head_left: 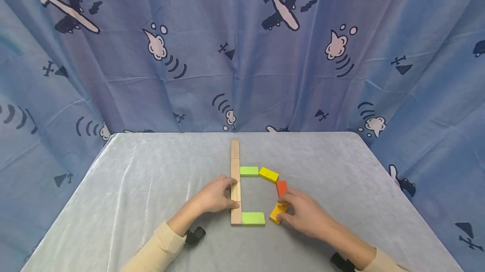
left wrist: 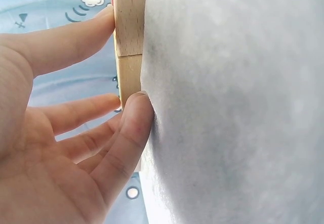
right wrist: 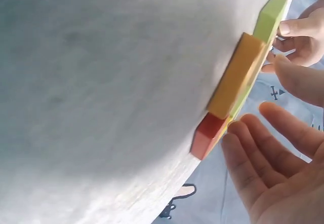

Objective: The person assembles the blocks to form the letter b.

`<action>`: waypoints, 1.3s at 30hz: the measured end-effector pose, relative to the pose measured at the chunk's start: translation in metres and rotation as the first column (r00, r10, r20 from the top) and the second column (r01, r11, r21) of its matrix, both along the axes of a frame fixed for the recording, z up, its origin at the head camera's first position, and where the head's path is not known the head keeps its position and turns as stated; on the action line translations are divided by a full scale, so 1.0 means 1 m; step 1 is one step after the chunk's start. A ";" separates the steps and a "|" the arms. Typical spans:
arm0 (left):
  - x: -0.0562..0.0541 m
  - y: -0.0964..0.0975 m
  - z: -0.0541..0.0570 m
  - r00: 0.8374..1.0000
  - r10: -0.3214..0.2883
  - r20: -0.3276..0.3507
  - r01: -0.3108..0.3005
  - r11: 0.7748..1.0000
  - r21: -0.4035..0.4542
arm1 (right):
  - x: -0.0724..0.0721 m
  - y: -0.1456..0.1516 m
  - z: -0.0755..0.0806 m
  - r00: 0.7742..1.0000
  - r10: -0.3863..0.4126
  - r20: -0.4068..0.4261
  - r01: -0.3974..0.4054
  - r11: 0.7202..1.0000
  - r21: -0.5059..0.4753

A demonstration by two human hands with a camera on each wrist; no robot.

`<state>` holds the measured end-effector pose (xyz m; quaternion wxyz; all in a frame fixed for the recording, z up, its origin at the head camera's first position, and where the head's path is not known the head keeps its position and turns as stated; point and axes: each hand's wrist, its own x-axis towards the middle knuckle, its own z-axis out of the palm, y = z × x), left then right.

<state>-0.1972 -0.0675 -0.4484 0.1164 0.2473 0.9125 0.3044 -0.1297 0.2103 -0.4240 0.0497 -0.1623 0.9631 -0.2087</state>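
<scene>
Several plain wooden blocks [head_left: 235, 169] lie end to end in a straight column. My left hand [head_left: 214, 195] rests against its left side, thumb and fingers spread along the wood [left wrist: 129, 31]. From the column, an upper green block [head_left: 249, 172], a yellow block [head_left: 268, 174], a red-orange block [head_left: 281, 188] and an orange-yellow block [head_left: 275, 214] bend round to the right. A lower green block [head_left: 253, 219] touches the column's foot, with a small gap before the orange-yellow one. My right hand [head_left: 308, 216] is at the orange-yellow block [right wrist: 235, 77], thumb and fingers loosely spread; contact is unclear.
A pale grey cloth [head_left: 170, 154] covers the table under the blocks. Behind and at both sides hangs a blue curtain [head_left: 197, 103] printed with planes and clouds. Dark wrist cameras [head_left: 195, 236] sit below the sleeves [head_left: 159, 244].
</scene>
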 end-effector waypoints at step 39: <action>0.000 -0.008 0.010 0.999 0.025 0.042 -0.026 0.999 0.027 | -0.009 0.004 -0.003 0.994 -0.107 -0.013 0.107 0.994 -0.001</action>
